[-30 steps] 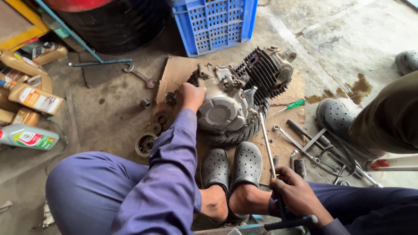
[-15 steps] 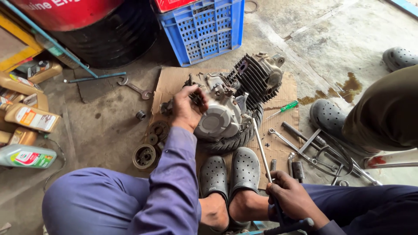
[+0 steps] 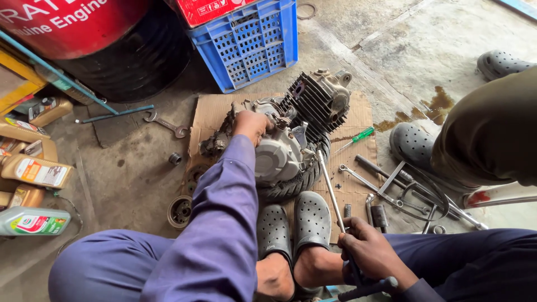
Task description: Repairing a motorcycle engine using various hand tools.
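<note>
A grey motorcycle engine (image 3: 291,140) with black cooling fins lies on an old tyre (image 3: 296,182) and flattened cardboard (image 3: 212,112). My left hand (image 3: 251,124) rests on the engine's top left, fingers curled onto the casing. Low at the right, my right hand (image 3: 366,254) is closed around a long metal rod (image 3: 330,187) that slants up toward the engine. Both my feet in grey clogs (image 3: 293,223) sit just in front of the tyre.
A blue crate (image 3: 246,45) and a dark drum (image 3: 128,61) stand behind. Oil bottles (image 3: 33,221) line the left. A spanner (image 3: 165,123), round parts (image 3: 180,211), a green screwdriver (image 3: 358,137) and several tools (image 3: 403,187) lie around. Another person's clog and leg (image 3: 447,145) are at right.
My left hand has shifted slightly rightward along the engine's top. The view has moved closer and tilted up a little. My right hand keeps its hold on the rod.
</note>
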